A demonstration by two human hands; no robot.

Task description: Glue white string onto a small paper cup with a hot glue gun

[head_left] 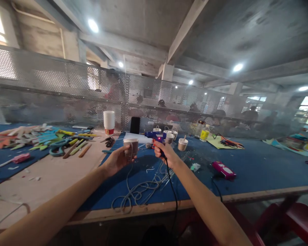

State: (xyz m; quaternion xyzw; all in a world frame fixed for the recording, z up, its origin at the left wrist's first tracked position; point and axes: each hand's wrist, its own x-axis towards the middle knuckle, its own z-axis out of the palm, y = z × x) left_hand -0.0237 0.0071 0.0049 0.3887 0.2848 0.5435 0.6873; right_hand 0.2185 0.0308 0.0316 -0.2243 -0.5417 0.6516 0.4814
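Two bare hands are at work over the dark blue table covering (261, 167), each closed round a different thing. The left hand (120, 160) grasps a small greyish-brown paper cup with a pale rim (130, 145), holding it up off the table with its mouth upward, probably so that its wall stays exposed. The right hand (168, 154) grips a dark blue glue gun with orange parts (157, 136) by its handle, likely to keep fingers near the trigger; its front end faces left, toward the cup's side, seemingly without touching. A thin grey cord (138, 194) runs from the cup down to loose loops on the table, slack enough, it seems, to feed freely. The gun's black cable (172, 191) drops over the front edge, apparently leaving the wrist room to turn.
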